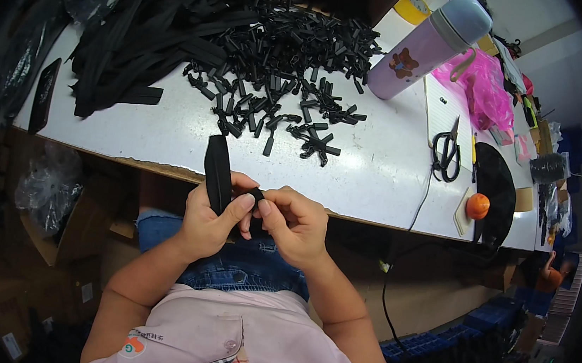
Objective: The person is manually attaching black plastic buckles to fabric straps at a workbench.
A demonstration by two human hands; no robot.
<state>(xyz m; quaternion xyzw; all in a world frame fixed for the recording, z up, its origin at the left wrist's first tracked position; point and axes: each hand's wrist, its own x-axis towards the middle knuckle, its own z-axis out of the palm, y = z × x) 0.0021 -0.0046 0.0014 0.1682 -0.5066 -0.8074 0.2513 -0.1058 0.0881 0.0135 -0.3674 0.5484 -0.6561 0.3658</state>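
Note:
Just off the table's front edge, my left hand (205,225) is closed around a black zipper tape (218,170), whose flat end stands up past the fingers. My right hand (299,226) pinches the tape's other end between thumb and forefinger, against the left thumb. Whether a small slider is also between the fingertips is hidden. Beyond the hands lies a heap of black zipper sliders with pull tabs (284,46), the nearest ones scattered toward me. A bundle of black zipper tapes (134,52) lies left of the heap.
On the white table (377,169), a lilac bottle (417,56) stands right of the heap. Farther right are black scissors (446,152) on a notebook, an orange fruit (478,206) and a pink plastic bag (482,88). A phone (45,95) lies at the left edge; a cable hangs over the front.

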